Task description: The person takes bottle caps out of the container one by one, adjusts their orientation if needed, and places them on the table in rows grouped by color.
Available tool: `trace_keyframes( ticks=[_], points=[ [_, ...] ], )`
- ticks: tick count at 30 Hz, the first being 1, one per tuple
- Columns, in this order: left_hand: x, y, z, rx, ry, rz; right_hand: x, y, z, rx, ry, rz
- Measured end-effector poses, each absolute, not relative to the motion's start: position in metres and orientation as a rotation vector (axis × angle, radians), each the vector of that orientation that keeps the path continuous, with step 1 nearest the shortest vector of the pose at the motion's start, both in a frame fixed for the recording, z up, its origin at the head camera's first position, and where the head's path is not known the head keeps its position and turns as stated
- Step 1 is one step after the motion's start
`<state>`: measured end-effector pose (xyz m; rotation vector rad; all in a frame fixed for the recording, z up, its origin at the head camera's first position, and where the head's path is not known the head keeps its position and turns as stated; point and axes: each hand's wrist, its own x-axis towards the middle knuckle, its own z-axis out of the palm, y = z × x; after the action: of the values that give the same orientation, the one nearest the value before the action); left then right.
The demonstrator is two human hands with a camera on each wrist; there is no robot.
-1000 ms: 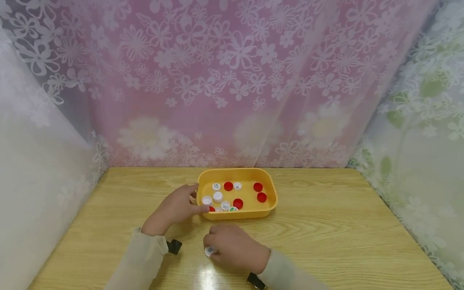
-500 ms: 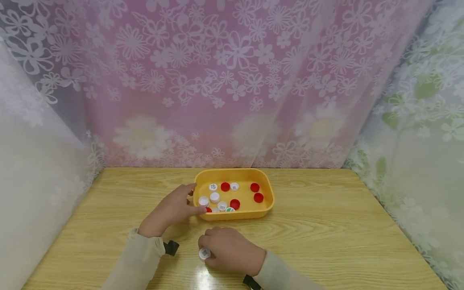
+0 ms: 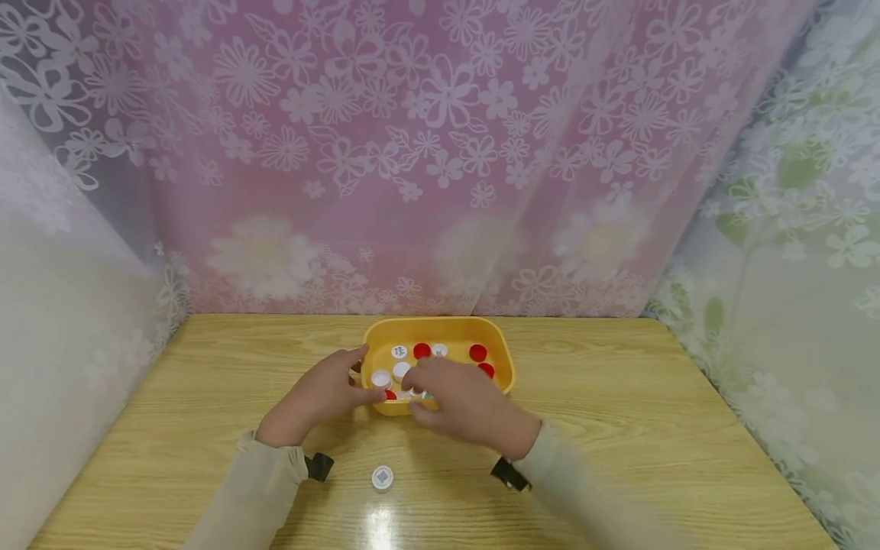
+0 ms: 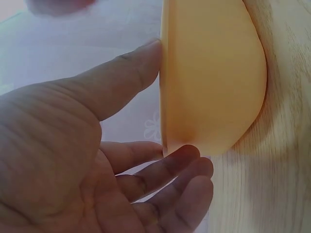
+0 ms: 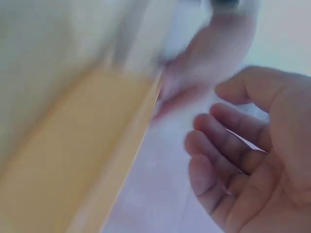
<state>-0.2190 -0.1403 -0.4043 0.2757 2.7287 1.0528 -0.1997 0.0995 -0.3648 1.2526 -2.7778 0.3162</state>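
Note:
A yellow plastic tray (image 3: 498,336) near the back of the table holds several red and white bottle caps, such as a red cap (image 3: 477,353) and a white cap (image 3: 402,371). My left hand (image 3: 319,396) grips the tray's left end, thumb and index fingertip against the rim, as the left wrist view shows. Over the tray's front part is my right hand (image 3: 467,401), fingers loosely bent; the right wrist view shows nothing between them. It covers some caps. A single white cap (image 3: 382,479) with a grey pattern lies on the table in front of the tray.
The wood-grain table (image 3: 619,428) extends to both sides of the tray. A pink flowered curtain (image 3: 426,153) hangs behind it, with pale flowered cloth (image 3: 791,267) along the right side and whitish cloth (image 3: 76,305) on the left.
My right hand has let go of the white cap, leaving it on the table, and has moved forward over the tray. My left hand stays at the tray's left end.

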Motion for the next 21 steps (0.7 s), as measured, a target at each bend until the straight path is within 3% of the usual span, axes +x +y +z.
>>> trace_keyframes(
  ticks=[5,10,21],
  points=[
    [-0.219,-0.140,-0.405,0.249,2.722,1.043,-0.257,0.125,-0.351,0.992,-2.831,0.085],
    [-0.221,-0.141,-0.407,0.226,2.722,1.038,-0.295,0.118,-0.363,0.894,-3.027,-0.188],
    [-0.219,-0.138,-0.406,0.203,2.683,1.118,-0.318,0.097,-0.399,0.828,-3.206,-0.378]
  ],
)
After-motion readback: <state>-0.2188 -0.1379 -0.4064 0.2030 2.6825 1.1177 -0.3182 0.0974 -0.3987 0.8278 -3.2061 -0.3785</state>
